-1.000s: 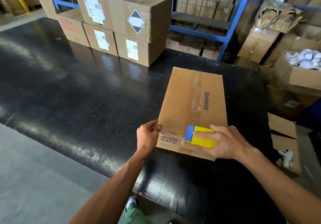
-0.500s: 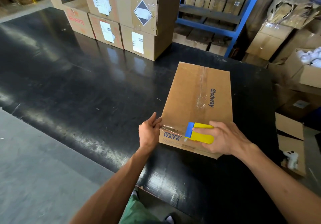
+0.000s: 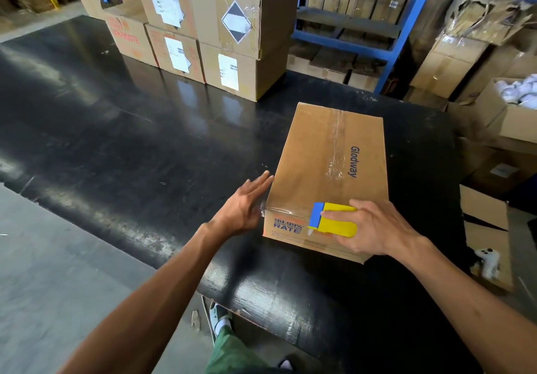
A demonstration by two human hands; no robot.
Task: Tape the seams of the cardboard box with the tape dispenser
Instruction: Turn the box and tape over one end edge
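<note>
Lying flat on the black table (image 3: 116,141), the cardboard box (image 3: 328,153) is set lengthwise away from the person, with clear tape seen along its top seam and across its near edge. The yellow and blue tape dispenser (image 3: 334,219) is gripped in the right hand (image 3: 374,228), whose fingers (image 3: 338,214) are curled around it, and it is pressed against the near upper edge of the box. The left hand (image 3: 241,208) is held open, fingers stretched flat with nothing in them, just beside the box's left near corner. A stack of labelled boxes (image 3: 215,25) is seen well beyond the fingertips.
</note>
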